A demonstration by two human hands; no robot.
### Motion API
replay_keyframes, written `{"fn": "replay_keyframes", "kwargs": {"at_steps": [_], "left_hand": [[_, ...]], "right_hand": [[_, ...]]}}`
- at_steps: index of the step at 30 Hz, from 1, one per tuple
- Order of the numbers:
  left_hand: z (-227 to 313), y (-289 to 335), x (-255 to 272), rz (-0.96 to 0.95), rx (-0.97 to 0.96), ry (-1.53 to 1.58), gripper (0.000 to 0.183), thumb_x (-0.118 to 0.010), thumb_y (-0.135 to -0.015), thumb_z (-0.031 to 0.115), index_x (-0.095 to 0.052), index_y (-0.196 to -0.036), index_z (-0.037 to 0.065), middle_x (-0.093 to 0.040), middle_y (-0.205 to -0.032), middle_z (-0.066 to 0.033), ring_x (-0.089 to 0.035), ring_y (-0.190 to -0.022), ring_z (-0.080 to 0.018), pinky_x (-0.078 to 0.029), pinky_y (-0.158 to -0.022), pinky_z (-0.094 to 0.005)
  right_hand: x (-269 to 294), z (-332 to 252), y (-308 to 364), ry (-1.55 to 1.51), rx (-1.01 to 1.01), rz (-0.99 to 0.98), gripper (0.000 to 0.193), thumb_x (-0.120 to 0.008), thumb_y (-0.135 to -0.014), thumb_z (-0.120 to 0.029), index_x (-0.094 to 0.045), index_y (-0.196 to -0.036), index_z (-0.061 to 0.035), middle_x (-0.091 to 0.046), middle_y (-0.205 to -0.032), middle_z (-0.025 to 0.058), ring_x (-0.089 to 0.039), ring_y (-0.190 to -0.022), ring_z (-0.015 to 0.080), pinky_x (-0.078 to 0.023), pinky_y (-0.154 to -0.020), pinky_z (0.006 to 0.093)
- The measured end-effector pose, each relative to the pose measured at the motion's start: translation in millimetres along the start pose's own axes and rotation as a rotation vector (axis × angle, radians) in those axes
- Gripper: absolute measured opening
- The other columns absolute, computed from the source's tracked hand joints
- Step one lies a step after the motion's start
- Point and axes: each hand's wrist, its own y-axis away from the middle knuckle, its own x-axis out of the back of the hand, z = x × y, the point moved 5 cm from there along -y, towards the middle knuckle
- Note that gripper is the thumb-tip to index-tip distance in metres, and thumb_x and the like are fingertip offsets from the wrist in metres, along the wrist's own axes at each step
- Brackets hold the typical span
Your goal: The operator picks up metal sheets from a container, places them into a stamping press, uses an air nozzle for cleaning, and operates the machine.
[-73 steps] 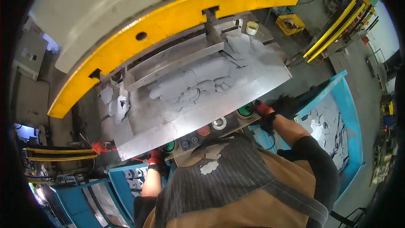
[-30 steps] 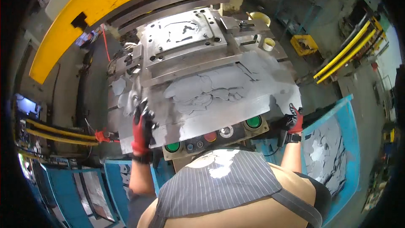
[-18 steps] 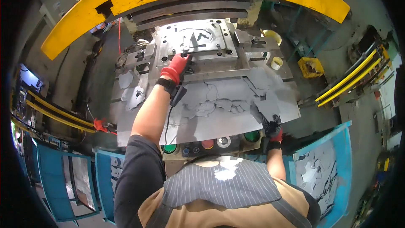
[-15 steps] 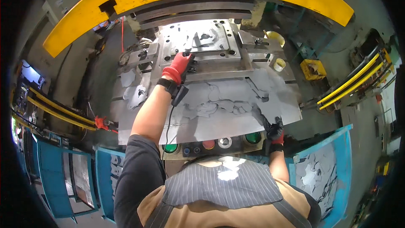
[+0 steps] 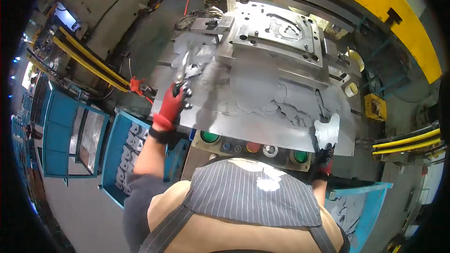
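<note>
My left hand (image 5: 172,105), in a red glove with dark fingers, is closed around a slim, shiny metal tool (image 5: 179,76), blurred by motion. The tool's far end reaches toward flat grey stamped parts (image 5: 194,49) at the left of the press table; whether it touches them I cannot tell. My right hand (image 5: 324,155), gloved likewise, pinches the lower edge of a flat, wavy-edged sheet-metal piece (image 5: 327,130) at the table's right front. More thin grey pieces (image 5: 293,107) lie overlapping on the metal plate (image 5: 215,119). Behind them, the lower die (image 5: 255,21) shows a shaped recess.
A yellow press beam (image 5: 375,0) arches overhead. Along the front edge runs a control panel with a green button (image 5: 209,137) and a red button (image 5: 253,147). Blue bins (image 5: 112,145) of stamped parts stand left and right. Small pots (image 5: 350,90) sit at the right.
My left hand has drawn back from the die to the left and nearer me. A part that was on the die is gone from there. My right hand now holds up a sheet-metal piece.
</note>
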Motion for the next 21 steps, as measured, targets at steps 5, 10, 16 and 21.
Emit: {"fn": "replay_keyframes", "kwargs": {"at_steps": [5, 10, 16, 21], "left_hand": [[-75.2, -10.3, 45.0, 0.111, 0.248, 0.098, 0.025, -0.047, -0.089, 0.021, -0.049, -0.109, 0.005, -0.057, -0.075, -0.0051, -0.054, -0.059, -0.0120, -0.047, -0.050, -0.0263], [-140.4, -61.4, 43.8, 0.110, 0.158, -0.126, 0.022, -0.046, -0.089, 0.020, -0.050, -0.105, 0.005, -0.057, -0.077, -0.0064, -0.057, -0.066, -0.0161, -0.052, -0.051, -0.0298], [-180.2, -85.6, 6.9, 0.175, 0.166, -0.039, 0.022, -0.044, -0.089, 0.021, -0.049, -0.103, 0.005, -0.056, -0.080, -0.0067, -0.055, -0.062, -0.0166, -0.054, -0.053, -0.0320], [-160.5, -102.3, -37.6, 0.336, 0.162, -0.307, 0.033, -0.044, -0.087, 0.027, -0.048, -0.107, 0.001, -0.059, -0.096, -0.0196, -0.058, -0.081, -0.0332, -0.045, -0.071, -0.0400]], "right_hand": [[48.2, -18.1, -21.1, 0.295, 0.151, -0.014, 0.036, -0.048, -0.088, -0.018, -0.041, -0.122, -0.0233, -0.034, -0.053, -0.0067, -0.030, -0.041, 0.0036, -0.049, -0.072, 0.0308], [-18.5, -10.5, -1.0, 0.298, 0.211, 0.243, 0.043, -0.051, -0.086, -0.015, -0.038, -0.126, -0.0232, -0.044, -0.067, -0.0030, -0.035, -0.047, 0.0060, -0.050, -0.077, 0.0357], [-7.1, -11.8, -11.7, 0.301, 0.188, 0.088, 0.037, -0.049, -0.087, -0.015, -0.041, -0.123, -0.0174, -0.053, -0.086, 0.0046, -0.047, -0.064, 0.0119, -0.049, -0.079, 0.0377], [84.0, -28.6, -38.9, 0.549, 0.207, -0.046, 0.026, -0.047, -0.088, -0.016, -0.049, -0.113, -0.0104, -0.056, -0.098, 0.0106, -0.053, -0.076, 0.0160, -0.047, -0.083, 0.0354]]}}
